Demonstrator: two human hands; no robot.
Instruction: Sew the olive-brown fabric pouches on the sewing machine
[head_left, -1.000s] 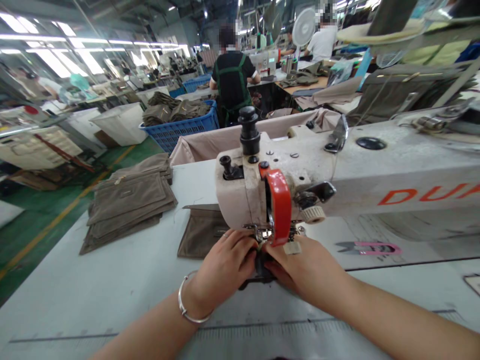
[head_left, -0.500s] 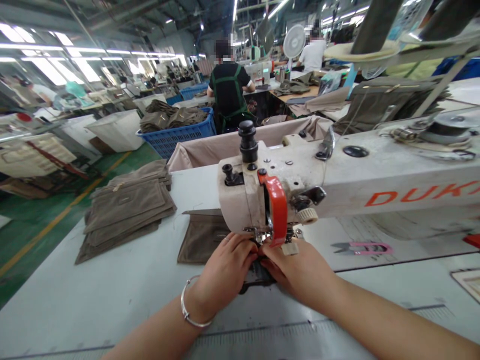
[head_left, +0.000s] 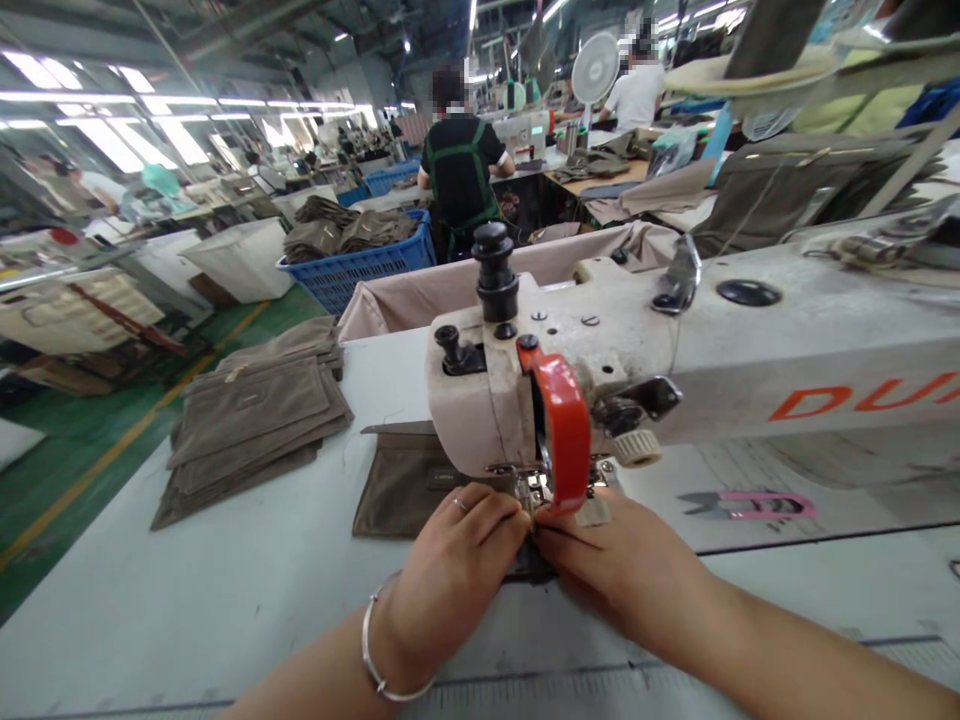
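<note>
A brown fabric piece (head_left: 397,488) with a small label lies flat under the head of the white sewing machine (head_left: 480,400). At its near edge, just in front of the presser foot (head_left: 534,486), my left hand (head_left: 457,560) is closed with fingers and thumb pinched together. My right hand (head_left: 630,565) is closed from the other side, its fingertips nearly meeting the left ones below the red guard (head_left: 564,430). The bit of fabric between the fingertips is mostly covered by the hands. A silver bangle (head_left: 367,640) circles the left wrist.
Stacked brown fabric pieces (head_left: 251,410) lie on the table's left side. Pink-handled thread snips (head_left: 757,505) rest right of the machine head. Behind the table are a pinkish cloth-lined bin (head_left: 405,300), a filled blue basket (head_left: 360,265) and a seated co-worker (head_left: 459,170).
The view has shifted a little, with the machine appearing closer. Both hands stay by the presser foot, fingertips closer together; more of the fabric piece and its label shows beside the left hand.
</note>
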